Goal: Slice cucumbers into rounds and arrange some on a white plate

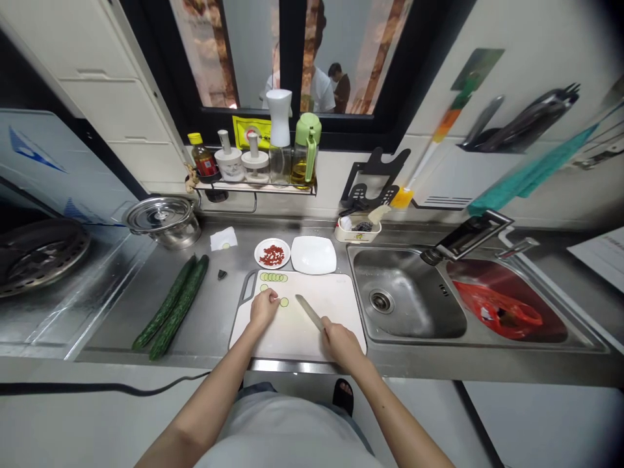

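Note:
My right hand (341,341) is wrapped round the handle of a knife (309,311), its blade pointing up and left over the white cutting board (297,341). My left hand (264,308) is closed in a pinch above the board's left part; what the fingertips hold, if anything, is too small to make out. Just right of those fingertips lies a round cucumber slice (285,302). Farther back, a row of overlapping cucumber slices (273,277) lies along the board's top left, with a single slice (264,287) below it.
Behind the board are a plate of red pieces (272,254) and a white plate (313,254). Two whole cucumbers (173,305) and a lidded pot (163,221) stand left. The sink (409,299) adjoins the board's right; a red bag (497,312) fills its far basin.

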The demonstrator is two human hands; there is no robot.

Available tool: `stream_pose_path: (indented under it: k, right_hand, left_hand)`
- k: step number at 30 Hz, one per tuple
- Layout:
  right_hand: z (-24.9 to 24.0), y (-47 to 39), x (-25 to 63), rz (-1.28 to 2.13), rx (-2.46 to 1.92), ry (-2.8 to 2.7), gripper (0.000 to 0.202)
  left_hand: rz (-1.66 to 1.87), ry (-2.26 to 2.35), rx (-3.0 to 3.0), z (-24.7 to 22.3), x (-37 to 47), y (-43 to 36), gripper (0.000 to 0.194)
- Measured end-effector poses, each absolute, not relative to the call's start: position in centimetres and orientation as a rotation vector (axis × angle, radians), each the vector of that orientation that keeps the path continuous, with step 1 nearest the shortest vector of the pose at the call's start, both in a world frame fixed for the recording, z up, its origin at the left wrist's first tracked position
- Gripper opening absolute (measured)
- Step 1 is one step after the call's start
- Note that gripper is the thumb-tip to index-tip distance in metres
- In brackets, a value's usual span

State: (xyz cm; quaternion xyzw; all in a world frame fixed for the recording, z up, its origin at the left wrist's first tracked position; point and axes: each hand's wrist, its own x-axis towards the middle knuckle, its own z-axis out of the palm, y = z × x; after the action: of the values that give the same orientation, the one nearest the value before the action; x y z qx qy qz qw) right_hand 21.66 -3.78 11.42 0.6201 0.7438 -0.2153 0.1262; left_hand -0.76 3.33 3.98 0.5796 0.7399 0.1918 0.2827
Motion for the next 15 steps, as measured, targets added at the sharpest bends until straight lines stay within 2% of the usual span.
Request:
stream_pose_path:
  k: [15]
  right_hand:
    - [13.0, -4.2, 19.6, -0.627, 1.626, 2.175, 0.031]
  left_hand:
    - [0.535, 1.967, 1.509, 3.3, -1.1, 3.9, 0.014]
